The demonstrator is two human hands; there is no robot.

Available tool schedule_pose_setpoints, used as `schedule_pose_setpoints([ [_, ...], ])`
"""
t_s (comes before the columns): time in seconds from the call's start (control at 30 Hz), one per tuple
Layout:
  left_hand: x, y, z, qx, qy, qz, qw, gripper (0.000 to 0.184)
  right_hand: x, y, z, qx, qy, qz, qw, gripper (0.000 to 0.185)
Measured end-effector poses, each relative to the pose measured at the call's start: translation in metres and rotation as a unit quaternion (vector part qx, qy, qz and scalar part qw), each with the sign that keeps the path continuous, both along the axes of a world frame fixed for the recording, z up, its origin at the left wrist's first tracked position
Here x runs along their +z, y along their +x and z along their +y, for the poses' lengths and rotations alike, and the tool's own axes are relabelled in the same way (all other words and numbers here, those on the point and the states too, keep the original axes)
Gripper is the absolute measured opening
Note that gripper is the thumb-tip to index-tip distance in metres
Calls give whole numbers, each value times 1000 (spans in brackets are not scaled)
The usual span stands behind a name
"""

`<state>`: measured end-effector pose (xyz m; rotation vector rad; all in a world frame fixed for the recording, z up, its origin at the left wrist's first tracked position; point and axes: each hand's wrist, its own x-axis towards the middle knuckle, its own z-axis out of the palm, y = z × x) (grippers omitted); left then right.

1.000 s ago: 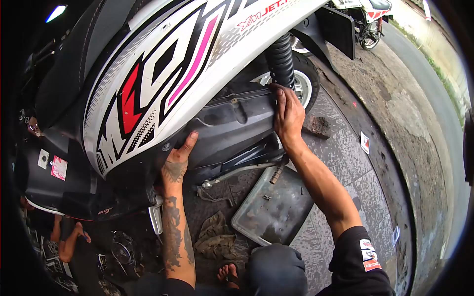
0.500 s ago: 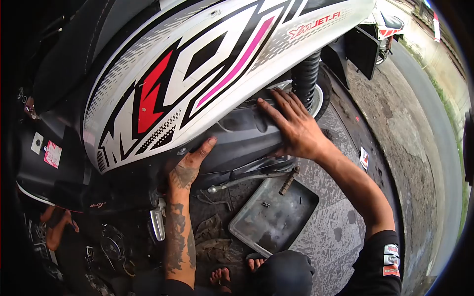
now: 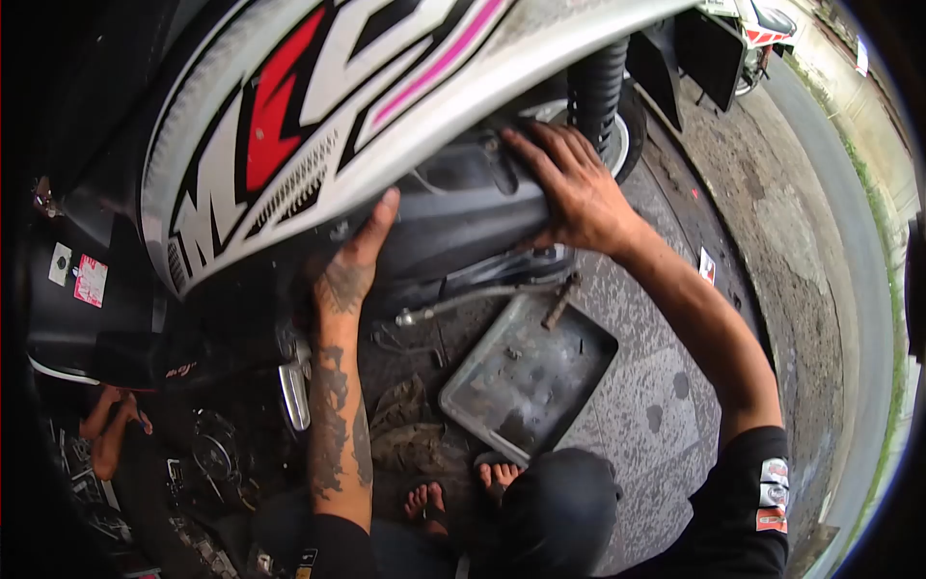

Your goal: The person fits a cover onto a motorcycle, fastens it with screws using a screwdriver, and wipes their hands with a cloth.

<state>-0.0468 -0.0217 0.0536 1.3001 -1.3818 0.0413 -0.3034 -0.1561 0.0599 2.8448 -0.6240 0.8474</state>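
A black plastic cover (image 3: 453, 207) lies under the white side panel (image 3: 289, 116) of a scooter. My right hand (image 3: 579, 188) rests on the cover's rear end, fingers spread over its top and side, close to the black ribbed shock boot (image 3: 593, 92). At the cover's front end is my left hand (image 3: 349, 256), its thumb raised along the surface; its other fingers are hidden behind the bodywork. Below the cover run a metal lever (image 3: 463, 302) and a kick pedal with a worn rubber end (image 3: 561, 301).
A grey tray (image 3: 531, 376) with small parts lies on the tiled floor below the scooter. Beside it is a crumpled rag (image 3: 403, 425). Another person's hands (image 3: 114, 425) show at the lower left among scattered metal parts. A second motorcycle (image 3: 757, 39) stands by the road.
My right hand has shifted from the cover's rear edge onto its top, and its fingers have spread. The left hand stays at the front end. The view has shifted.
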Motion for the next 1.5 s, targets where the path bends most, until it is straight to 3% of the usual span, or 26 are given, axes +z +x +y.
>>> schedule_pose_setpoints([
  [0.03, -4, 1, 4, -13, 33, 17, 999, 39, -5, 0, 7, -4, 1, -15, 1000, 125],
  [0.07, -4, -2, 3, -6, 15, 15, 1000, 38, -12, 0, 19, -35, -8, -33, 999, 107],
  [0.1, 0, -5, 3, 2, -8, 8, 1000, 36, -23, 1, 29, -38, -3, -38, 999, 107],
  [0.17, 1, -8, 6, 21, 17, 3, 1000, 42, -40, 6, 39, -87, -132, 35, 987, 90],
  [0.2, -1, -9, 5, 26, -7, 20, 999, 39, -39, 9, 42, -88, -113, 11, 990, 83],
  [0.4, -11, -2, 7, -17, -27, 28, 999, 41, -35, 4, 41, -1, -94, -68, 993, 90],
  [0.5, -10, 0, 12, 30, -10, -35, 999, 62, -33, 2, 45, 10, -70, -75, 995, 94],
  [0.63, -14, -8, 22, 69, 71, -42, 994, 75, -39, 4, 36, 14, -71, -80, 994, 98],
  [0.8, -34, -7, 25, 153, 34, -90, 984, 75, -40, 5, 37, 2, -33, -81, 996, 101],
  [1.03, -36, -9, 27, 148, 25, -95, 984, 76, -43, 4, 40, 15, -9, -102, 995, 107],
  [1.13, -38, -15, 33, 143, 50, -67, 986, 77, -45, 2, 41, 15, -10, -106, 994, 104],
  [1.33, -41, -20, 31, 198, 76, -99, 972, 78, -45, 5, 30, -13, -19, -93, 995, 71],
  [1.5, -47, -14, 27, 217, 62, -121, 967, 79, -46, 3, 31, 1, -6, -95, 995, 77],
])
